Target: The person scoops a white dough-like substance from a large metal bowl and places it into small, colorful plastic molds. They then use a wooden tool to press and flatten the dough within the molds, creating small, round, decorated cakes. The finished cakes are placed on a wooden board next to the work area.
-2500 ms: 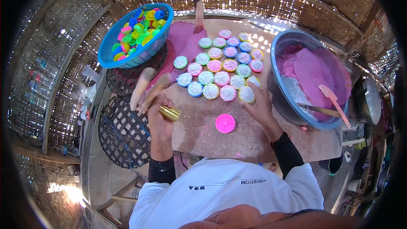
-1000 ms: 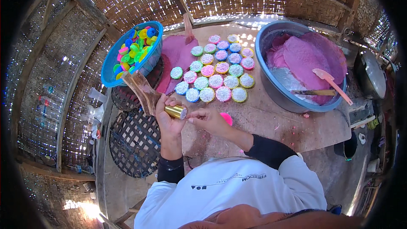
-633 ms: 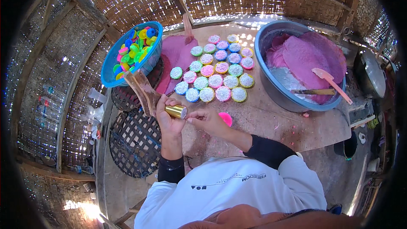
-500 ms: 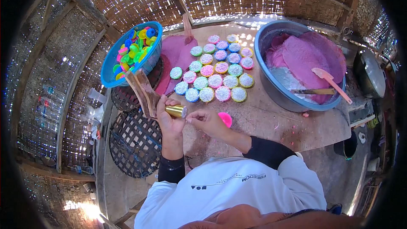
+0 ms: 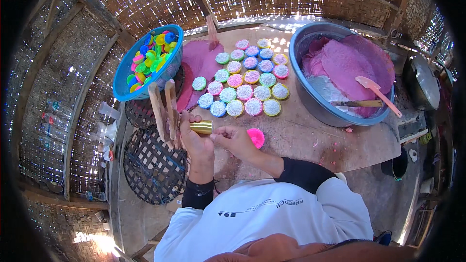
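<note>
My left hand (image 5: 198,146) is closed around a wooden-handled press with a gold metal tube (image 5: 200,126). Two wooden bars (image 5: 171,106) of the press stick up left of the fingers. At the tube's right end, my right hand (image 5: 239,141) has its fingers pinched together; anything between them is hidden. Just beyond the right hand sits a small pink cup mould (image 5: 256,136) with pink bits inside. Farther back, several colourful cup moulds (image 5: 251,76) filled with pale, shredded-looking stuff stand in rows on the table (image 5: 310,150).
At the back left, a blue basket (image 5: 121,93) holds many loose coloured moulds. A large blue-grey tub (image 5: 335,120) at right contains pink and white material, a pink-white spatula (image 5: 371,87) and a wooden stick (image 5: 359,103). Woven black trays (image 5: 150,160) lie left; a lidded pot (image 5: 423,82) stands far right.
The press has turned slightly in my left hand, so its two wooden bars now show apart. My right fingers have come closer against the tube's end.
</note>
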`<action>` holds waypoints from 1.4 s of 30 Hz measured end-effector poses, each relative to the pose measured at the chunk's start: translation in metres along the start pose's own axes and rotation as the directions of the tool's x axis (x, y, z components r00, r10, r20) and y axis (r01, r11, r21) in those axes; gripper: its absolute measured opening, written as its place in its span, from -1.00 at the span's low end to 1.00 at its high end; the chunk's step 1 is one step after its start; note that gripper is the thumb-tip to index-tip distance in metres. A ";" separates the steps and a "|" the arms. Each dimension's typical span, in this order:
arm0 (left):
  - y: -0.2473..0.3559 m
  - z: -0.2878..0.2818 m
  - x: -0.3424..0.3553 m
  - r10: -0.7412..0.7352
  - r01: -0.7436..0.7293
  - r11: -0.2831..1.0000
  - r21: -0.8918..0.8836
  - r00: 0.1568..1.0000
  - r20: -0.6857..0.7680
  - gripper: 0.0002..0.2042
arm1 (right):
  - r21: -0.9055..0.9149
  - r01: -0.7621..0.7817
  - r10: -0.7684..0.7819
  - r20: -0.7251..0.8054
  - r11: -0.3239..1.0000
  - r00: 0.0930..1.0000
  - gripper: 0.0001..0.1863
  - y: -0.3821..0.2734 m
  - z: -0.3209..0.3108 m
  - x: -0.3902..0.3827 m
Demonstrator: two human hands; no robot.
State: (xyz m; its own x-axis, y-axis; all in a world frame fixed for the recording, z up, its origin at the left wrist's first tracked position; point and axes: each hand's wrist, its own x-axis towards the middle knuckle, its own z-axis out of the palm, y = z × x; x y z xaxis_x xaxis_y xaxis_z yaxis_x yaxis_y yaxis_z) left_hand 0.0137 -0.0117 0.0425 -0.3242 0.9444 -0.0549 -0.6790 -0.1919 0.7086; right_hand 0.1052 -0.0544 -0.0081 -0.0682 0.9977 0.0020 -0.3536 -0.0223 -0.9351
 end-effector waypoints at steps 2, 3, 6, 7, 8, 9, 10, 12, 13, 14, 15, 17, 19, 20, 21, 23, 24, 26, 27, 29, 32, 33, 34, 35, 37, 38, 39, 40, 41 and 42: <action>-0.001 -0.001 -0.001 -0.016 0.017 1.000 -0.015 1.000 0.005 -0.82 | 0.033 -0.001 0.001 0.010 0.999 1.000 -0.80 0.002 0.000 0.000; -0.001 -0.001 -0.001 -0.025 0.025 0.999 -0.022 1.000 0.008 -0.82 | 0.050 0.002 -0.003 0.018 0.999 1.000 -0.79 0.006 0.000 0.002; -0.001 0.001 -0.003 -0.039 0.039 0.999 0.001 0.999 -0.033 -0.82 | 0.059 -0.036 0.034 0.028 0.998 0.999 -0.79 0.003 0.000 0.001; -0.001 0.000 -0.001 -0.036 0.036 0.999 -0.007 0.999 -0.020 -0.81 | 0.056 -0.056 0.055 0.028 0.997 0.998 -0.79 0.001 -0.001 0.000; -0.002 -0.001 0.000 -0.033 0.033 0.999 -0.014 0.999 -0.006 -0.81 | 0.084 -0.064 0.061 0.035 0.994 0.997 -0.79 0.002 -0.002 0.000; -0.002 -0.002 0.001 -0.030 0.030 0.999 -0.021 1.000 0.008 -0.81 | 0.113 -0.072 0.068 0.043 0.991 0.997 -0.80 0.003 -0.003 0.000; -0.001 -0.002 0.002 -0.026 0.026 0.999 -0.018 1.000 0.009 -0.81 | 0.142 -0.081 0.074 0.051 0.987 0.996 -0.80 0.004 -0.004 0.001; -0.001 0.000 0.002 -0.021 0.021 1.000 -0.014 1.000 0.010 -0.81 | 0.134 -0.034 0.029 0.041 0.990 0.999 -0.82 0.014 -0.008 0.005; 0.001 0.001 0.001 -0.028 0.028 0.999 -0.015 1.000 0.005 -0.81 | 0.129 -0.011 0.007 0.036 0.992 0.999 -0.82 0.016 -0.010 0.006; 0.002 0.003 0.000 -0.034 0.034 0.999 -0.017 0.999 -0.002 -0.82 | 0.127 -0.029 0.025 0.038 0.991 0.999 -0.83 0.016 -0.010 0.006; 0.003 0.004 0.000 -0.040 0.040 0.999 -0.019 0.999 -0.010 -0.82 | 0.125 -0.048 0.043 0.040 0.991 0.998 -0.83 0.014 -0.011 0.005; 0.003 0.002 0.002 -0.049 0.049 0.998 -0.034 0.999 0.005 -0.83 | 0.127 -0.051 0.048 0.028 0.991 0.998 -0.84 0.013 -0.012 0.005; 0.003 0.002 0.003 -0.053 0.053 0.998 -0.042 0.999 0.007 -0.84 | 0.135 -0.021 0.021 0.000 0.991 1.000 -0.85 0.013 -0.012 0.005; 0.003 0.002 0.003 -0.053 0.053 0.998 -0.045 0.999 0.000 -0.84 | 0.132 -0.026 0.026 -0.001 0.991 1.000 -0.85 0.011 -0.013 0.005; 0.004 0.002 0.003 -0.054 0.053 0.997 -0.048 0.999 -0.006 -0.84 | 0.130 -0.032 0.032 -0.003 0.991 0.999 -0.85 0.007 -0.013 0.004; 0.002 -0.002 0.007 -0.051 0.051 0.998 -0.048 0.999 0.010 -0.85 | 0.145 -0.029 0.031 -0.013 0.989 0.999 -0.85 0.005 -0.015 0.004; 0.002 -0.005 0.009 -0.050 0.051 0.998 -0.047 0.999 0.020 -0.85 | 0.163 -0.021 0.025 -0.023 0.986 0.999 -0.85 0.006 -0.016 0.005; 0.000 -0.013 0.014 -0.052 0.056 0.997 -0.056 0.996 0.073 -0.89 | 0.177 -0.009 0.017 -0.045 0.984 0.999 -0.85 0.005 -0.018 0.006; 0.000 -0.015 0.015 -0.053 0.059 0.996 -0.061 0.994 0.099 -0.90 | 0.175 -0.006 0.016 -0.057 0.985 0.998 -0.85 0.005 -0.020 0.006; 0.003 -0.012 0.013 -0.054 0.061 0.995 -0.072 0.994 0.092 -0.90 | 0.205 0.008 0.008 -0.078 0.979 0.997 -0.85 0.002 -0.024 0.008; 0.008 -0.006 0.009 -0.051 0.057 0.996 -0.072 0.996 0.076 -0.89 | 0.249 0.046 -0.014 -0.130 0.967 0.991 -0.87 -0.008 -0.037 0.007; 0.010 -0.006 0.009 -0.047 0.052 0.996 -0.070 0.997 0.068 -0.88 | 0.227 0.060 -0.023 -0.163 0.972 0.986 -0.88 -0.015 -0.043 0.005; 0.010 -0.006 0.010 -0.034 0.039 0.997 -0.073 0.997 0.067 -0.88 | 0.205 0.074 -0.034 -0.195 0.976 0.980 -0.89 -0.021 -0.050 0.002; 0.010 -0.006 0.013 -0.023 0.028 0.997 -0.076 0.997 0.067 -0.88 | 0.196 0.093 -0.051 -0.211 0.976 0.976 -0.88 -0.029 -0.057 -0.001; 0.008 -0.012 0.019 -0.018 0.025 0.996 -0.088 0.997 0.072 -0.87 | 0.177 0.129 -0.084 -0.244 0.976 0.966 -0.87 -0.040 -0.067 -0.008; 0.007 -0.014 0.023 -0.025 0.032 0.995 -0.096 0.996 0.081 -0.87 | 0.101 0.139 -0.115 -0.217 0.985 0.969 -0.86 -0.041 -0.067 -0.010; 0.005 -0.015 0.025 -0.031 0.040 0.994 -0.103 0.995 0.090 -0.87 | 0.023 0.150 -0.143 -0.188 0.988 0.972 -0.85 -0.042 -0.066 -0.013; 0.004 -0.015 0.024 -0.046 0.058 0.992 -0.111 0.993 0.108 -0.86 | -0.055 0.163 -0.169 -0.157 0.985 0.973 -0.84 -0.041 -0.064 -0.016; 0.002 -0.012 0.023 -0.064 0.079 0.990 -0.116 0.989 0.131 -0.86 | -0.120 0.215 -0.228 -0.109 0.969 0.968 -0.84 -0.038 -0.062 -0.017; 0.001 -0.009 0.021 -0.080 0.100 0.988 -0.121 0.985 0.153 -0.86 | -0.182 0.267 -0.281 -0.058 0.946 0.958 -0.84 -0.032 -0.059 -0.017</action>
State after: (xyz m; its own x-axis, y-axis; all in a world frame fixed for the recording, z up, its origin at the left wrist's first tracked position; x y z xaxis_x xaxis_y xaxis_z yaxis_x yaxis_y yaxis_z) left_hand 0.0004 0.0055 0.0361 -0.1636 0.9865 -0.0032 -0.7825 -0.1278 0.6093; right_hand 0.1726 -0.0665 0.0009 0.0879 0.9656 0.2447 -0.1827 0.2571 -0.9489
